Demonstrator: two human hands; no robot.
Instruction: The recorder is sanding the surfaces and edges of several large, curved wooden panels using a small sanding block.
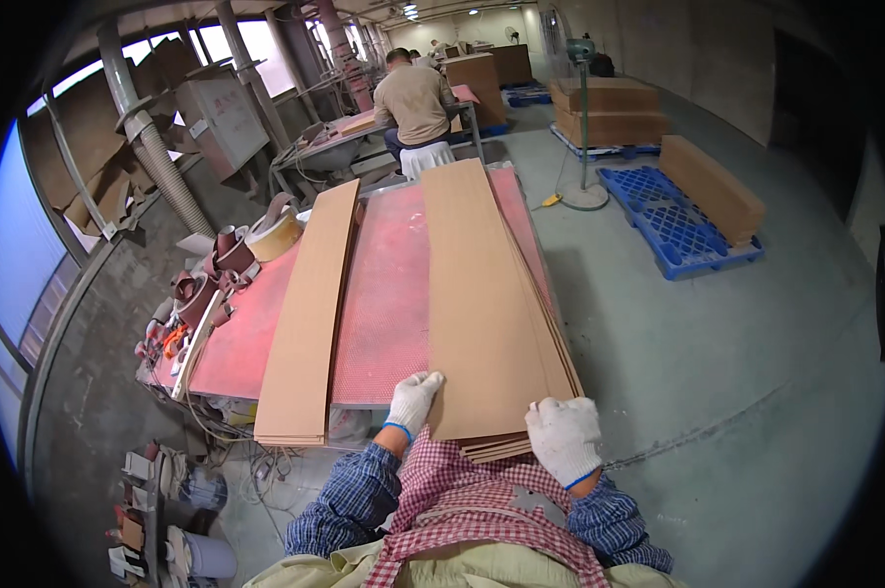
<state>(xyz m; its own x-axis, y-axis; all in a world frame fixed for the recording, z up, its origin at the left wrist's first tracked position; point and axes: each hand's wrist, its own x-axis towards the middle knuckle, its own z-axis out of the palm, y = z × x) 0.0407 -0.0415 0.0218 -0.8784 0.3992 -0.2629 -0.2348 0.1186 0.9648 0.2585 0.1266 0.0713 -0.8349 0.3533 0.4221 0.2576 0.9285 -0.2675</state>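
A stack of long, thin tan boards lies lengthwise on the pink-topped table, its near end jutting past the front edge toward me. The top board sits slightly askew over those under it, whose edges fan out along the right side. My left hand, in a white knit glove, pinches the top board's near left edge. At the near right corner, my right hand, gloved alike, is closed on the board; its fingertips are partly hidden. To the left, a second, narrower stack of tan boards also overhangs the front edge.
Rolls of brown sanding belt and a tape roll crowd the table's left side. Cables hang below. Ahead, another person sits at a bench. A standing fan and blue pallets with stacked boards are at the right.
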